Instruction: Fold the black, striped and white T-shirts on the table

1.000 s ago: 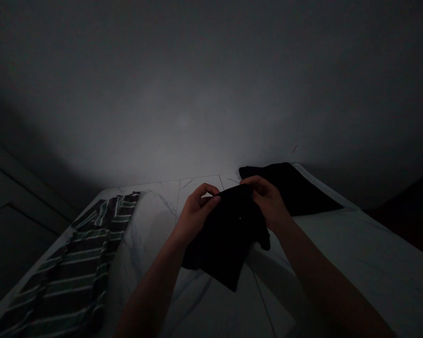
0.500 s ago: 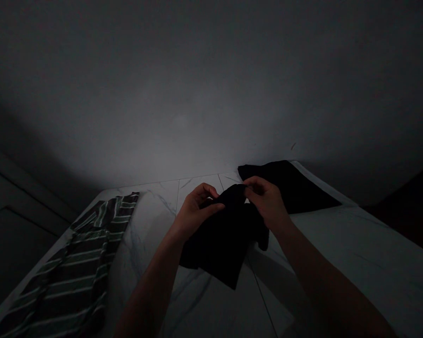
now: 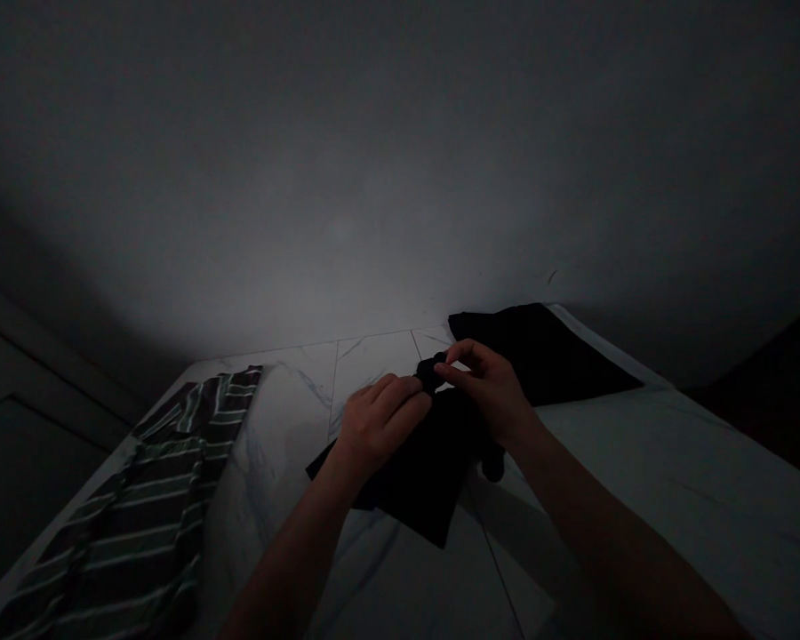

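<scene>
A black cloth garment point(image 3: 421, 493) lies partly bunched on the white marbled surface. It is too dark to tell what kind of garment it is. My left hand point(image 3: 381, 420) is closed on its upper part, knuckles up. With thumb and fingertips, my right hand point(image 3: 490, 384) pinches a small gathered piece at the top edge. A loose end of the cloth hangs below my right wrist, and its lower corner points towards me.
To the left lies a striped dark and green garment point(image 3: 150, 498). Another black cloth point(image 3: 547, 356) is spread at the back right, near a pale edge strip. The marbled surface point(image 3: 273, 462) meets a grey wall point(image 3: 347, 196) behind. The light is dim.
My left hand has turned knuckles up and closed over the cloth. The top of the garment is now gathered into a small bunch between both hands, and its left corner sticks out further.
</scene>
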Available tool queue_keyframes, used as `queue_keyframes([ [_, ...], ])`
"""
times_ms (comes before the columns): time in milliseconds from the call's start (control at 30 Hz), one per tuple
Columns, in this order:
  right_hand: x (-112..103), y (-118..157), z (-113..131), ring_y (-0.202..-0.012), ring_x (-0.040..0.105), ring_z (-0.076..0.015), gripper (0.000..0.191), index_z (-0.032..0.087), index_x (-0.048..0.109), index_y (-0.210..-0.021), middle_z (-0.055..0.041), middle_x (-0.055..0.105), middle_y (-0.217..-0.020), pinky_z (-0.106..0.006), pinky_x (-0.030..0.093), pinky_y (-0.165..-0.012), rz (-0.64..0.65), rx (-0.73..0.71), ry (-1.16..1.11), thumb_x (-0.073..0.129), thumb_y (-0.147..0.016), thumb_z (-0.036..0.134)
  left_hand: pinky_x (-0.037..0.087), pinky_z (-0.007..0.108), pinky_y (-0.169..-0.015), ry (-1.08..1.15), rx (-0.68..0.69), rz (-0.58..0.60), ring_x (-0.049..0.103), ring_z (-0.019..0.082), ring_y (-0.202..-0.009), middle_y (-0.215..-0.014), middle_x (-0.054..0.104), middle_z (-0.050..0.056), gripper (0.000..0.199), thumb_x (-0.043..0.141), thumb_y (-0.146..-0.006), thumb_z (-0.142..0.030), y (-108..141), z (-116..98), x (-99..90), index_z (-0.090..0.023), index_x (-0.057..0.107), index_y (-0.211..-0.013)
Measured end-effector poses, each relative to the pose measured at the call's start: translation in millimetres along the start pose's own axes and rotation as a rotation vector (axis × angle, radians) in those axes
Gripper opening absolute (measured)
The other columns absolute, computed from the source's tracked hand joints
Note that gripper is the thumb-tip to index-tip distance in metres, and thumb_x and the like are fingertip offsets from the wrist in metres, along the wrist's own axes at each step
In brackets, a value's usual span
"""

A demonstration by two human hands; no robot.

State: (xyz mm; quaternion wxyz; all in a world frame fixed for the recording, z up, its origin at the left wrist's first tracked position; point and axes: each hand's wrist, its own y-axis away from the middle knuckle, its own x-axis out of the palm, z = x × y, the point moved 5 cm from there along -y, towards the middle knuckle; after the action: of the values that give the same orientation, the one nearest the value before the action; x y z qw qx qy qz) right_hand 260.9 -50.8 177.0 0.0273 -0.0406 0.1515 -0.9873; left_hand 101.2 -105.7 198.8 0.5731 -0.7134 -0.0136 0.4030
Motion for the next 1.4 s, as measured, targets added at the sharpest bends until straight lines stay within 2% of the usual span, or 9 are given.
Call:
queue_keyframes([
  [200,-13,-2,2,-0.057,0.051,-0.0109,0.036,0.023,0.055,-0.073,0.0031,0.061,-0.074,-0.024,0.040,-0.050,-0.115,-0.078,-0.001,0.082,-0.066,0.046,0.048,0.023,-0.058,0.061,-0.433,0.130,0.063,0.013,-0.063,-0.077,0.069,-0.001,0.024,0.066,-0.087,-0.038,-7,17,7.0,-0.023,0.065,-0.105],
  [400,-18,-10,3,-0.053,0.048,-0.0087,0.028,0.022,0.064,-0.077,0.0009,0.065,-0.081,-0.024,0.038,-0.049,0.028,-0.181,0.256,0.077,-0.072,0.046,0.054,0.027,-0.073,0.044,-0.604,0.195,0.072,0.017,-0.080,-0.088,0.077,0.000,0.014,0.059,-0.089,-0.028,-1,51,0.3,-0.026,0.073,-0.094],
  [533,-54,-70,24,-0.066,0.060,-0.0153,0.033,0.022,0.070,-0.080,-0.0009,0.067,-0.077,-0.031,0.050,-0.064,0.170,-0.243,0.525,0.077,-0.069,0.053,0.052,0.030,-0.078,-0.243,-0.655,0.172,0.071,0.020,-0.084,-0.089,0.077,0.001,0.020,0.058,-0.086,-0.024,-28,125,-51.5,-0.026,0.074,-0.098],
  [667,-85,-148,96,-0.074,0.064,-0.0195,0.031,0.022,0.072,-0.079,-0.0033,0.071,-0.078,-0.036,0.053,-0.075,0.322,-0.265,0.744,0.079,-0.066,0.050,0.050,0.032,-0.082,-0.459,-0.609,0.150,0.067,0.020,-0.085,-0.089,0.075,0.004,0.022,0.058,-0.087,-0.031,-108,177,-135.3,-0.022,0.073,-0.100],
  [767,-86,-184,165,-0.078,0.065,-0.0212,0.030,0.022,0.073,-0.087,-0.0046,0.073,-0.084,-0.038,0.053,-0.076,0.205,-0.469,0.763,0.077,-0.070,0.047,0.046,0.035,-0.092,-0.562,-0.486,-0.006,0.063,0.020,-0.098,-0.104,0.071,0.007,0.029,0.054,-0.092,-0.032,-169,168,-190.2,-0.013,0.069,-0.108],
  [867,-69,-194,199,-0.075,0.064,-0.0214,0.027,0.020,0.072,-0.084,-0.0050,0.071,-0.080,-0.037,0.052,-0.072,0.004,-0.659,0.759,0.069,-0.077,0.047,0.042,0.038,-0.097,-0.634,-0.482,-0.093,0.059,0.021,-0.108,-0.113,0.066,0.008,0.032,0.044,-0.098,-0.029,-198,155,-208.4,-0.012,0.061,-0.118],
  [1000,-44,-197,195,-0.075,0.062,-0.0222,0.022,0.021,0.068,-0.074,-0.0047,0.070,-0.075,-0.037,0.050,-0.073,-0.149,-0.764,0.870,0.066,-0.078,0.042,0.045,0.035,-0.088,-0.613,-0.485,0.064,0.063,0.024,-0.100,-0.099,0.069,0.004,0.025,0.053,-0.091,-0.029,-199,168,-198.8,-0.021,0.066,-0.110],
  [1133,-37,-196,192,-0.085,0.063,-0.0241,0.019,0.021,0.070,-0.084,-0.0074,0.072,-0.088,-0.038,0.049,-0.080,-0.228,-0.874,0.873,0.056,-0.084,0.033,0.044,0.035,-0.087,-0.574,-0.464,-0.015,0.061,0.025,-0.100,-0.100,0.068,0.006,0.028,0.053,-0.088,-0.030,-195,187,-219.1,-0.023,0.066,-0.112],
  [1400,-58,-199,184,-0.086,0.063,-0.0223,0.022,0.021,0.066,-0.092,-0.0074,0.070,-0.092,-0.036,0.048,-0.082,-0.383,-0.794,0.778,0.047,-0.081,0.021,0.043,0.030,-0.083,-0.428,-0.488,-0.039,0.053,0.014,-0.082,-0.086,0.063,0.001,0.023,0.062,-0.084,-0.032,-173,194,-245.4,-0.016,0.065,-0.100],
])
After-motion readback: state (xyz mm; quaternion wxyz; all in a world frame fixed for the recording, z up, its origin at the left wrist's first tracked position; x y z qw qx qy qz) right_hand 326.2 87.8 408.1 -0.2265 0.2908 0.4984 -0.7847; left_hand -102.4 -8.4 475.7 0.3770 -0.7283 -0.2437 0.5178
